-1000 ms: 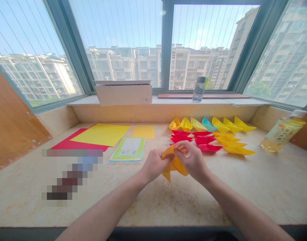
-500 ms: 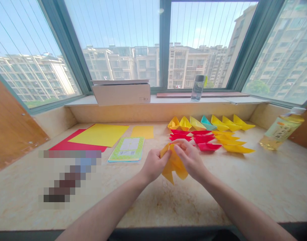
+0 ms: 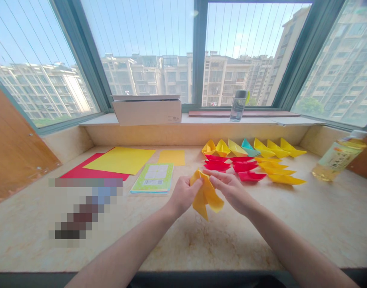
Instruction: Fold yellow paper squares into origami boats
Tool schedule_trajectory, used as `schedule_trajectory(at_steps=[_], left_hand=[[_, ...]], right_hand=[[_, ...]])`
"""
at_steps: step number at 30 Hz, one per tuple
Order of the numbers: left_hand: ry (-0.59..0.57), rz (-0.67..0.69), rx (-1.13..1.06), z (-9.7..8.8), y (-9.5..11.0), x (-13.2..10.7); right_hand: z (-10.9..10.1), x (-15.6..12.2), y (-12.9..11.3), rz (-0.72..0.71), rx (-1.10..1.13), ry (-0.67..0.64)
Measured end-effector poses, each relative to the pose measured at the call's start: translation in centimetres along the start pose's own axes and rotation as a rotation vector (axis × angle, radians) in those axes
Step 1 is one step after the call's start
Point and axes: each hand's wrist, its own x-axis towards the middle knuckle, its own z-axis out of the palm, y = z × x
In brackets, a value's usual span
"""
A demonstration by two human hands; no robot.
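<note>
A partly folded piece of orange-yellow paper (image 3: pixel 206 197) is held up above the counter, its loose flaps hanging down. My left hand (image 3: pixel 183 196) is closed on its left side, thumb pressed on the near face. My right hand (image 3: pixel 231 191) grips the upper right edge, its fingertips on the top fold. Just beyond the hands stand rows of folded paper boats: red ones (image 3: pixel 252 176), yellow ones (image 3: pixel 287 179) and a teal one (image 3: pixel 248 148) in the back row.
Left lie a yellow sheet (image 3: pixel 120 160), a red sheet (image 3: pixel 78 170), a small yellow square (image 3: pixel 172 157) and a green paper pack (image 3: pixel 153 178). A pixelated patch covers something at left. A drink bottle (image 3: pixel 336 158) stands right; a white box (image 3: pixel 147 112) and clear bottle (image 3: pixel 238 106) are on the sill.
My right hand has shifted slightly right and its fingers have straightened, uncovering more of the folded paper. The left hand keeps its grip. The view has shifted slightly.
</note>
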Motion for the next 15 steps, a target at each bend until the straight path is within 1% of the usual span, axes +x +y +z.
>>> schedule_trajectory(at_steps=[5, 9, 12, 15], left_hand=[[-0.033, 0.121, 0.159, 0.0, -0.1, -0.1], [-0.023, 0.208, 0.223, 0.1, -0.2, -0.2], [-0.007, 0.262, 0.165, 0.2, -0.2, -0.2], [0.016, 0.253, 0.016, 0.0, 0.2, -0.2]], right_hand=[[0.7, 0.2, 0.7, -0.076, -0.111, 0.093], [0.8, 0.2, 1.2, -0.16, -0.203, 0.16], [0.7, 0.0, 1.0, -0.191, -0.201, 0.167], [0.7, -0.2, 0.4, -0.188, -0.164, 0.127]])
